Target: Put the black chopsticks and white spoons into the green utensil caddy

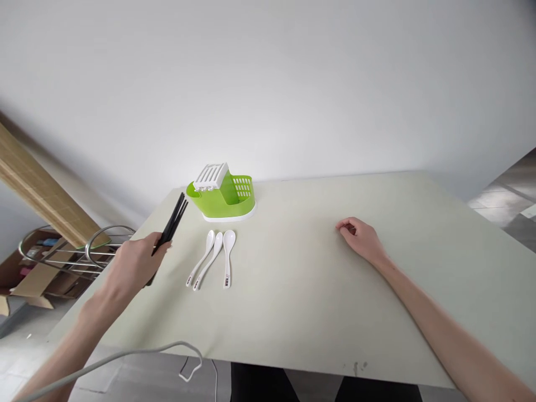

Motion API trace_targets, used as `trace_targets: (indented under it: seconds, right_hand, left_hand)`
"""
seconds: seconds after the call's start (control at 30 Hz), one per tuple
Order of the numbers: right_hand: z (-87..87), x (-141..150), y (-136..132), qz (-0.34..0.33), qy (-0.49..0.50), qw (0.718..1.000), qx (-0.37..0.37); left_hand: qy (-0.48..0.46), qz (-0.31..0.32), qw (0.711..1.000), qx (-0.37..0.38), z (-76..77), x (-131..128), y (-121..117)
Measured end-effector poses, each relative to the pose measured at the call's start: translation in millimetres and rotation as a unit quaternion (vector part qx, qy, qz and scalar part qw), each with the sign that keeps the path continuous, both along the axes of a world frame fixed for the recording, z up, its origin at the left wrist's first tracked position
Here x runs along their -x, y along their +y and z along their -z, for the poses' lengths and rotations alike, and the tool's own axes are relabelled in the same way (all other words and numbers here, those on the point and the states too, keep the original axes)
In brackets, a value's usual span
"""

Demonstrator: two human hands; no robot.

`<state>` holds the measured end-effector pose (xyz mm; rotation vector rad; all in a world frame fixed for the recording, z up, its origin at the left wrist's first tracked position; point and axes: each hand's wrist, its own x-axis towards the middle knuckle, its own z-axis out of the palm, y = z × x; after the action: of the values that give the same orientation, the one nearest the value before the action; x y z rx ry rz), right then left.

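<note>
1. head view: the left hand (133, 261) grips the black chopsticks (172, 224) in a bundle, near the green basket (218, 205).
2. they look light, stiff, perhaps slippery; best held together around mid-length.
3. the right hand (362, 240) rests loosely curled on the table (293, 296), apparently holding nothing.

two bare arms reach forward from the lower corners. the left forearm (79, 338) slants up and inward, its left hand (134, 261) back upward, fingers (147, 241) wrapped in a firm grip. the right forearm (444, 326) angles inward; the right hand (363, 240) is loosely curled, thumb near fingertips (344, 222).
</note>
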<state>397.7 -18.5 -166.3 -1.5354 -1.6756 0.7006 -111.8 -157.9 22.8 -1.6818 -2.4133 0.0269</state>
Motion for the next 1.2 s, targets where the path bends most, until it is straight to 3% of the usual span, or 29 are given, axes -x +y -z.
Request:
trace_targets:
  seconds: [0.07,0.17,0.23,0.43,0.67,0.8,0.97,1.07,1.2]
  right_hand:
    - [0.8,-0.3,0.9,-0.001,-0.001,1.0,0.0]
    - [1.8,-0.3,2.3,0.002,0.0,1.0,-0.002]
    - [2.2,-0.1,3.1,0.005,0.002,1.0,-0.004]
    - [3.6,0.0,4.8,0.01,0.009,1.0,-0.017]
    - [4.8,-0.2,7.2,0.002,0.015,1.0,-0.026]
    - [5.0,-0.2,8.8,-0.001,0.014,0.999,-0.03]
    - [4.7,0.1,8.7,-0.001,0.012,0.999,-0.036]
    - [4.2,0.1,7.8,-0.004,0.01,0.999,-0.037]
    - [3.4,0.0,6.7,-0.008,0.008,0.999,-0.038]
  left_hand:
    - [-0.046,0.064,0.997,-0.015,-16.6,-35.2,1.0]
    - [-0.19,0.179,0.962,0.08,-23.1,-93.9,13.8]
    - [-0.229,0.223,0.939,0.127,-11.5,-128.5,29.1]
    - [-0.158,0.234,0.942,0.184,45.1,-198.9,63.8]
    - [-0.054,0.232,0.945,0.224,58.0,-252.2,58.7]
    - [-0.03,0.226,0.946,0.23,69.6,-264.9,57.2]
    - [-0.02,0.225,0.952,0.207,76.1,-259.6,49.3]
    - [-0.022,0.242,0.958,0.152,76.7,-244.2,43.7]
    - [-0.046,0.277,0.96,0.011,81.6,-200.8,44.5]
